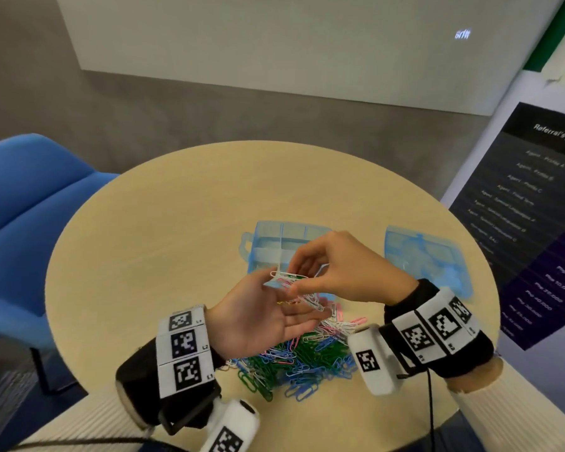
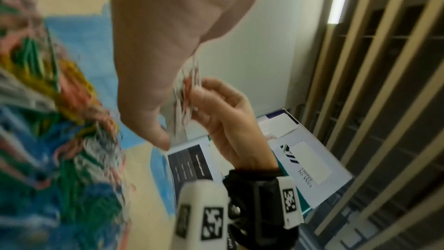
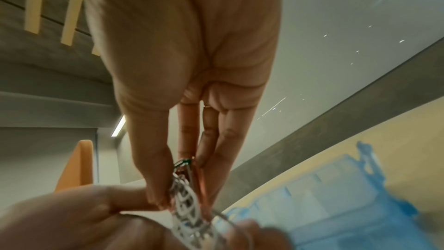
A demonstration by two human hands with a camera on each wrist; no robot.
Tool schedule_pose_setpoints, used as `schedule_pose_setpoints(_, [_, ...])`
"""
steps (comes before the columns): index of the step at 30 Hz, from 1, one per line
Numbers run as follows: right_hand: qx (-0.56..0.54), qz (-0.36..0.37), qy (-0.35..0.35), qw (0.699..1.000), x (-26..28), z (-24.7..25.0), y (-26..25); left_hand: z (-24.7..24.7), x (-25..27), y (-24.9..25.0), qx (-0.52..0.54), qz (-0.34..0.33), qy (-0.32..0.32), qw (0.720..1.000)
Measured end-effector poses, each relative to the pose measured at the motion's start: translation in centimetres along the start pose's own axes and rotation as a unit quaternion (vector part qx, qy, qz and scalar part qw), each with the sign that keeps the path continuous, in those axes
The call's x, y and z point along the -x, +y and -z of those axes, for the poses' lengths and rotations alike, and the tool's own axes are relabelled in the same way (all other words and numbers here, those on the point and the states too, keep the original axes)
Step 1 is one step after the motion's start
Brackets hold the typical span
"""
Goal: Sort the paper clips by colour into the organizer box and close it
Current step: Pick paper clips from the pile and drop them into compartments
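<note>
A bunch of white paper clips (image 1: 289,283) is held above the table between both hands. My left hand (image 1: 274,308) lies palm up under the bunch, its thumb and fingers curled round the lower end. From the right, my right hand (image 1: 296,278) pinches the top of the white clips (image 3: 186,195) between thumb and fingertips. Just behind the hands stands the open blue translucent organizer box (image 1: 274,236), partly hidden by them. A mixed pile of green, blue, pink and white clips (image 1: 307,357) lies on the table under my wrists.
A second blue translucent box part (image 1: 428,259) lies to the right on the round beige table (image 1: 177,223). A blue chair (image 1: 30,197) stands at the left. At the right stands a dark printed board (image 1: 535,207).
</note>
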State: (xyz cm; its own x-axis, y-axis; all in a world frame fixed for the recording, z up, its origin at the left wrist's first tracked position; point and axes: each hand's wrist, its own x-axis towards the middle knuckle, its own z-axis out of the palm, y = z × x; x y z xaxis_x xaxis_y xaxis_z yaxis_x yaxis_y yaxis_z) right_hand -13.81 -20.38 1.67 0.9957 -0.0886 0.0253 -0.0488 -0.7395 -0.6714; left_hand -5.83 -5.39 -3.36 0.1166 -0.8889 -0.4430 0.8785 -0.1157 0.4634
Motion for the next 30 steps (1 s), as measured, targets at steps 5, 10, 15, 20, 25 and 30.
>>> schedule_pose_setpoints(5, [0.042,0.019,-0.023,0.999,-0.8,-1.3,-0.4,-0.1,-0.9,-0.3,0.103,-0.067,-0.037,0.992])
schedule_pose_setpoints(10, [-0.001,0.020,0.042,0.999,0.3,-1.6,0.0,0.3,-1.5,0.1,0.135,-0.082,0.002,0.987])
schedule_pose_setpoints(15, [0.083,0.003,0.093,0.992,1.4,-1.4,1.2,-0.2,-1.5,0.4,0.157,-0.073,-0.018,0.985])
schedule_pose_setpoints(20, [0.086,-0.005,0.083,0.993,1.5,-1.4,1.3,-0.6,-0.8,0.7,0.135,-0.059,-0.029,0.989])
schedule_pose_setpoints(25, [0.084,-0.010,0.087,0.993,1.4,-1.4,1.2,-0.4,-0.3,1.0,0.141,-0.041,-0.043,0.988])
schedule_pose_setpoints(30, [0.071,-0.013,0.087,0.994,1.3,-1.8,1.1,-0.5,0.3,1.1,0.142,-0.033,-0.035,0.989])
